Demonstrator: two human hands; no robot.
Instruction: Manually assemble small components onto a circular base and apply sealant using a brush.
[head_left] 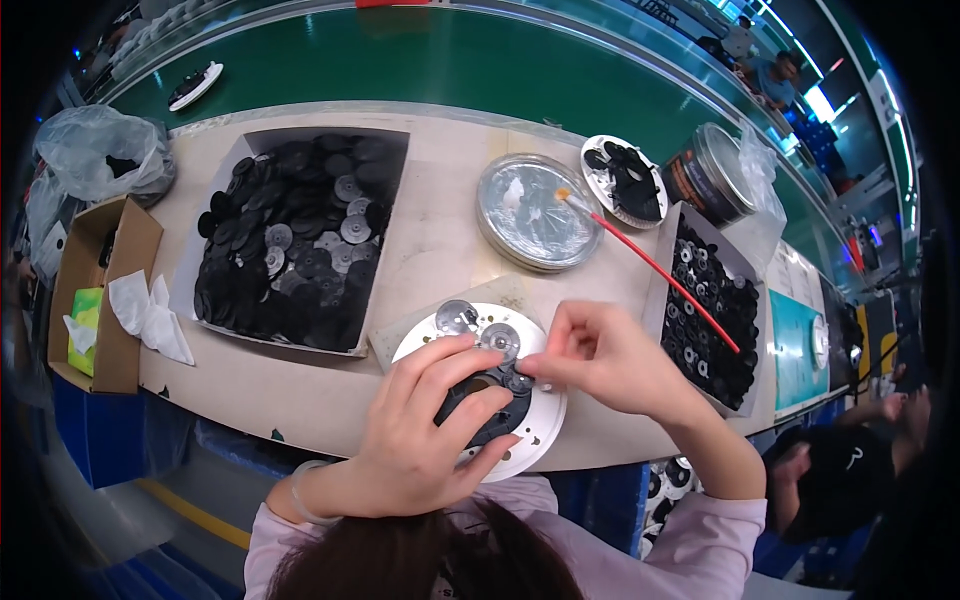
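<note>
Nearest the person, at the front edge of the surface (440, 240), lies a white disc (540, 420) with a black ring (490, 405) on it. Over that disc the left hand (425, 430) is spread, its fingers (470, 385) curled loosely on the ring, pressing rather than gripping. From the disc's right side the right hand (605, 355) reaches in, fingers pinched on a small black part (520, 380) at the ring's edge. Two silver gears (478, 328) sit on the disc's far rim. Beyond the disc to the left stands a tray (290, 235) heaped with black and silver wheels; beyond to the right, a round tin lid (537, 212) with a red brush (660, 270) across it. Right of the disc is a box (715, 310) of small black parts.
</note>
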